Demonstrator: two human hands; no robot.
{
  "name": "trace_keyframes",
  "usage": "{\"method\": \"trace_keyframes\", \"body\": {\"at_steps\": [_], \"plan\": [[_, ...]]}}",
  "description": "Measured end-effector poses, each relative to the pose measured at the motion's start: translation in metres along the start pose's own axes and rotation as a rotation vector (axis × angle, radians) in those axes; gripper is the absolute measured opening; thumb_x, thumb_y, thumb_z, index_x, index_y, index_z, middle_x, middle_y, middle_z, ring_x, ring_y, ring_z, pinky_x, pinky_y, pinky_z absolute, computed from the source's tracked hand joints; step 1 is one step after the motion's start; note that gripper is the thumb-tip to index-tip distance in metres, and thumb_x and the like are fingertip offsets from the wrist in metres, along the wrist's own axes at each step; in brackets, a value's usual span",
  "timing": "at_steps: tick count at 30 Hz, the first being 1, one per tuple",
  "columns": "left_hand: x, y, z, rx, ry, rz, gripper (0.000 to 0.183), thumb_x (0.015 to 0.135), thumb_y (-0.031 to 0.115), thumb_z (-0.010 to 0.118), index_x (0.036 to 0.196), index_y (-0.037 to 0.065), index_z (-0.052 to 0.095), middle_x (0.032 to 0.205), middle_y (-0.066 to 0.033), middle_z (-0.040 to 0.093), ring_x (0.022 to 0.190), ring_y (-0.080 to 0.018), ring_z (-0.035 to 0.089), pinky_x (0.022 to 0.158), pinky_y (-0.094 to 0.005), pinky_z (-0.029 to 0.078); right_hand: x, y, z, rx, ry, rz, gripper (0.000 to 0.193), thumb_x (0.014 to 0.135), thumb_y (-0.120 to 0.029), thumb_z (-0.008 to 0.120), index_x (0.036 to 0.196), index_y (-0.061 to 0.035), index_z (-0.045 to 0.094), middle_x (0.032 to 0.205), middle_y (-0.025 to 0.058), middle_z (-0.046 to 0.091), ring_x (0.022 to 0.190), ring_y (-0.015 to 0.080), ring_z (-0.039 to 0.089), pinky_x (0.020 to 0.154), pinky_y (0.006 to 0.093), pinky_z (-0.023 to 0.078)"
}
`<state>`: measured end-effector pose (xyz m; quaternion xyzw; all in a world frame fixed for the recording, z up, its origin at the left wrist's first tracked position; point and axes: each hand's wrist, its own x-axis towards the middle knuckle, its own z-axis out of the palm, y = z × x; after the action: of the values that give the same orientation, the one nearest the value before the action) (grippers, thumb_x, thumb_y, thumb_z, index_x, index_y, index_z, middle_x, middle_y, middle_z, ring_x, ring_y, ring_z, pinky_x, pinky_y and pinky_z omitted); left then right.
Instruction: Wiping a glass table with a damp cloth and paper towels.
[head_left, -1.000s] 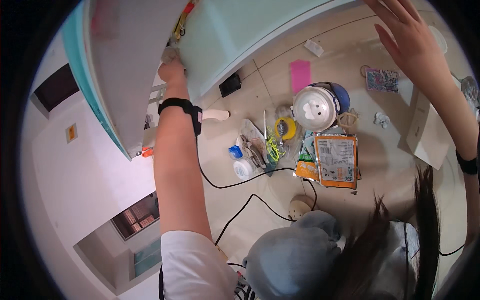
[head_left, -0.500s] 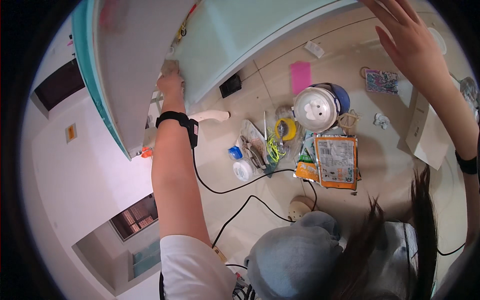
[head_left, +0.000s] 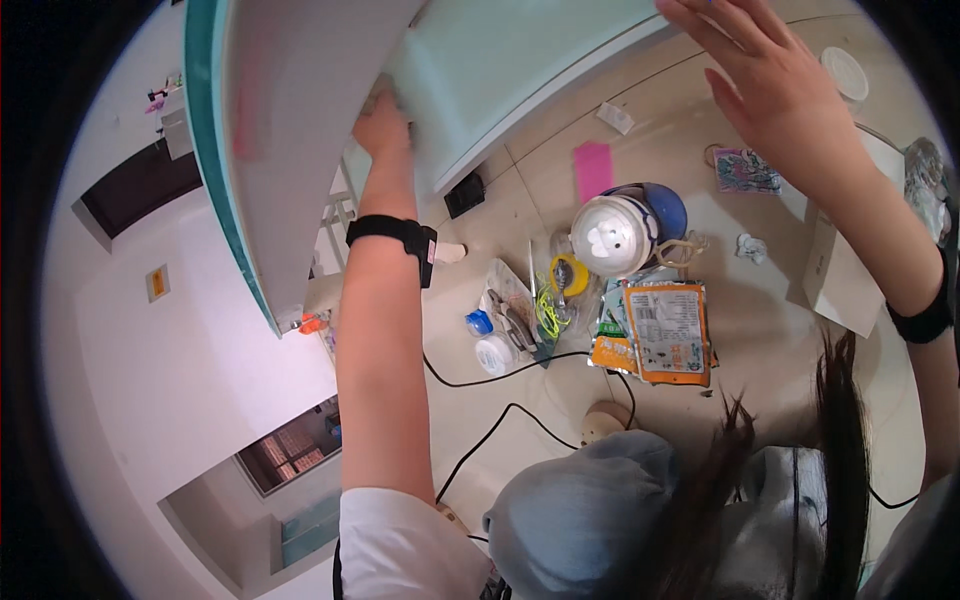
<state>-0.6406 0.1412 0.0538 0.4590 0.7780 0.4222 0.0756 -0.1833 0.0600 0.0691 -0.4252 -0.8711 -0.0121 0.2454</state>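
My left hand (head_left: 384, 128) is stretched forward against the left edge of a pale green smooth surface (head_left: 510, 75). It is blurred, and its fingers look bunched together. A small greyish patch shows by the fingers, too unclear to name. A black strap with a small box (head_left: 427, 257) and cable sits on that forearm. My right hand (head_left: 770, 95) is raised at the upper right, near the surface's white edge, fingers spread and nothing in it. Beneath it on the floor lie a patterned pouch (head_left: 748, 171) and a pink sheet (head_left: 593, 171).
On the tiled floor stand a round white-lidded container (head_left: 608, 237), flat packets (head_left: 668, 330), yellow tape (head_left: 569, 275), pliers (head_left: 517, 325), a white jar (head_left: 494, 355) and a white box (head_left: 850, 270). A black cable (head_left: 480, 382) runs across. A tall grey board (head_left: 275, 150) rises at left.
My left hand has moved farther forward and to the right along the pale green surface. My right hand has shifted a little left. The whole view has turned slightly.
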Motion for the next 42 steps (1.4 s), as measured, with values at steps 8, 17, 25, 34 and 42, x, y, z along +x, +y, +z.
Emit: {"method": "trace_keyframes", "body": {"at_steps": [8, 17, 25, 34, 42], "plan": [[-0.038, 0.036, -0.013, -0.158, 0.045, -0.362, 0.043, 0.072, 0.018, 0.071, 0.107, -0.002, 0.054, 0.1, -0.0112, 0.06, 0.083, -0.0227, 0.06, 0.064, -0.0345, 0.049, -0.008, 0.019, -0.002, 0.135, 0.013, -0.093, 0.048, 0.074, -0.004, 0.054, 0.12, 0.0056, 0.049, 0.121, 0.0123, 0.046, 0.116, 0.0278, 0.04, 0.1, 0.0335, 0.036], [-0.047, 0.044, 0.002, -0.186, -0.009, -0.296, 0.041, 0.076, 0.015, 0.066, 0.11, -0.003, 0.054, 0.1, -0.011, 0.061, 0.084, -0.0215, 0.06, 0.066, -0.0335, 0.049, -0.014, 0.011, 0.01, 0.114, 0.092, -0.023, 0.051, 0.069, -0.008, 0.057, 0.118, 0.0055, 0.05, 0.12, 0.012, 0.047, 0.115, 0.0289, 0.041, 0.098, 0.0344, 0.037], [-0.108, 0.141, 0.097, -0.263, -0.337, 0.031, 0.045, 0.078, 0.022, 0.067, 0.115, 0.002, 0.051, 0.099, -0.0069, 0.06, 0.082, -0.0167, 0.058, 0.064, -0.0299, 0.047, -0.008, 0.017, 0.006, 0.124, 0.118, -0.056, 0.05, 0.071, -0.009, 0.057, 0.119, 0.0039, 0.05, 0.12, 0.012, 0.048, 0.114, 0.0289, 0.043, 0.097, 0.0344, 0.038], [-0.066, 0.098, 0.043, -0.218, -0.106, -0.161, 0.042, 0.079, 0.023, 0.063, 0.111, -0.002, 0.054, 0.101, -0.0079, 0.059, 0.086, -0.0192, 0.056, 0.073, -0.0316, 0.046, -0.008, 0.046, 0.005, 0.336, 0.157, -0.028, 0.036, 0.07, 0.003, 0.053, 0.107, 0.0029, 0.057, 0.108, 0.0092, 0.056, 0.105, 0.0234, 0.05, 0.087, 0.0301, 0.047], [-0.04, 0.11, 0.072, -0.087, -0.145, -0.177, 0.046, 0.08, 0.031, 0.056, 0.109, -0.006, 0.056, 0.101, -0.0113, 0.059, 0.086, -0.021, 0.056, 0.074, -0.0317, 0.044, -0.015, 0.051, 0.006, 0.35, 0.155, 0.037, 0.029, 0.066, 0.001, 0.058, 0.095, 0.0012, 0.06, 0.098, 0.0067, 0.056, 0.103, 0.0221, 0.048, 0.082, 0.0288, 0.049]]}}
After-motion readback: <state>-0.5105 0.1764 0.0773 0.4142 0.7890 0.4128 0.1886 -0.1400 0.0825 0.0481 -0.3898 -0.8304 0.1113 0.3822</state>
